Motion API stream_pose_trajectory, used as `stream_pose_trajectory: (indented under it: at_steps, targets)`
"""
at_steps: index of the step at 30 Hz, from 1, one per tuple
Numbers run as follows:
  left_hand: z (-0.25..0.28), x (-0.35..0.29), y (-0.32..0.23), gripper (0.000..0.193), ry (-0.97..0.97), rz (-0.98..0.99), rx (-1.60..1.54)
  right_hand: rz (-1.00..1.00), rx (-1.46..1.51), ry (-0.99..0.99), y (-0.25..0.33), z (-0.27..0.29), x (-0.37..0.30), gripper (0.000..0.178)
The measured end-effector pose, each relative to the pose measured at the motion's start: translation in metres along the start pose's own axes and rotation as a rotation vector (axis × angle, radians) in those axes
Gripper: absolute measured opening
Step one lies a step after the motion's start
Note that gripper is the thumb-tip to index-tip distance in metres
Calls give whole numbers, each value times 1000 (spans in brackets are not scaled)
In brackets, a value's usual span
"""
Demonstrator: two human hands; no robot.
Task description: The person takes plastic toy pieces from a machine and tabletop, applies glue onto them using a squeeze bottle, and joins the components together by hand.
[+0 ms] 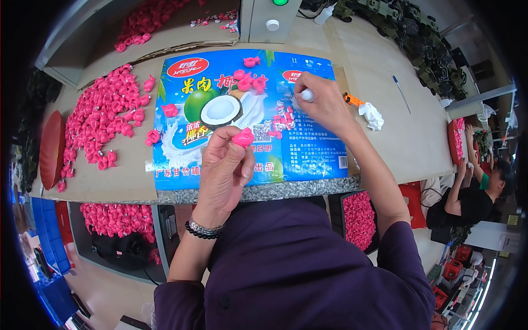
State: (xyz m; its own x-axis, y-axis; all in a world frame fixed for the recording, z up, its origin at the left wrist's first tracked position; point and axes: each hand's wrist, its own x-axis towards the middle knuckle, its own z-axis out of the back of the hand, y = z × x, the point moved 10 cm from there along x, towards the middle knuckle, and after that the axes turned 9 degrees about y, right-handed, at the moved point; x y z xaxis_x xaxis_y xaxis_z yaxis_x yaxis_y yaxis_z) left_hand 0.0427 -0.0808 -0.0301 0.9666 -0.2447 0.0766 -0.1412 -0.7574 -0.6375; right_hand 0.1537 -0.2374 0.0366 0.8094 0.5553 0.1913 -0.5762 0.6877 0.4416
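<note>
My left hand (225,168) pinches a small pink plastic toy part (242,137) between thumb and fingertips, above the blue printed cardboard sheet (313,151). Over the right part of that sheet, my right hand (325,102) is closed round a white object (307,95); only its rounded end shows, so its kind is hidden. Just below that hand lies a small heap of red and white pieces (283,120). A few more pink parts (245,81) rest near the sheet's far edge, and others (169,110) along its left side.
A large pile of pink parts (104,113) spreads left of the sheet, beside a red tray (53,151). Right of my right hand are an orange tool (352,100), crumpled white tissue (372,116) and a pen (401,93). Another person (476,192) works at far right.
</note>
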Motion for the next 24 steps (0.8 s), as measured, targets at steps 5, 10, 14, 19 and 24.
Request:
stream_pose_trajectory:
  at_steps: [5,10,14,19,24]
  targets:
    - [-5,1,-3,29,-51,-25,27,-123,444,-48,21,8,-12,11]
    - [-8,4,-3,29,-36,-48,99,-189,925,-70,52,0,-26,6]
    - [-13,4,-6,25,-62,-74,128,-174,975,-97,61,-5,-30,7]
    - [-13,5,-7,22,-81,-87,178,-131,967,-85,63,-11,-30,10]
    - [-14,6,-9,23,-72,-114,216,-138,1003,-62,63,-17,-29,10]
